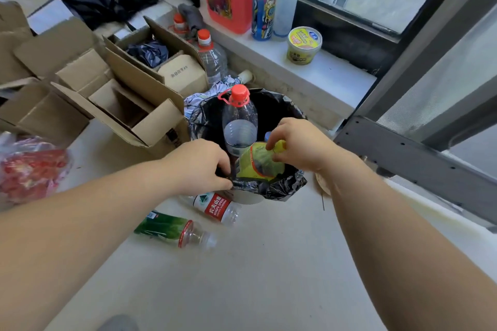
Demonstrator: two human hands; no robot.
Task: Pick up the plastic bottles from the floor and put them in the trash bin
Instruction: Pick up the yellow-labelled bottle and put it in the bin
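a: head view, looking down. right hand point(297, 146) has its fingers pinched round the neck of the yellow-labelled bottle point(259, 161), which sits tilted at the mouth of the trash bin point(248, 198), part way in. left hand point(201, 166) is closed on the rim of the black liner point(285, 188), holding it on the near side.

b: what else is in there?

a: a tall clear bottle with a red cap point(239, 120) stands upright in the bin and sticks well above the rim. two more lie on the floor point(269, 263) just beside the bin: a red-labelled water bottle point(216, 207) and a green-labelled bottle point(172, 228).

b: so what could go wrong?

a: my guess is space. the tall one takes up much of the opening, so the yellow one may wedge against it and tip back out when released. and if the left hand lets the liner slip, the bag could fold in under the load.

b: any writing?

a: the red label reads "nongfu spring" with chinese characters. the cardboard box point(183, 72) has a printed line too small to read. the yellow label's print is blurred.
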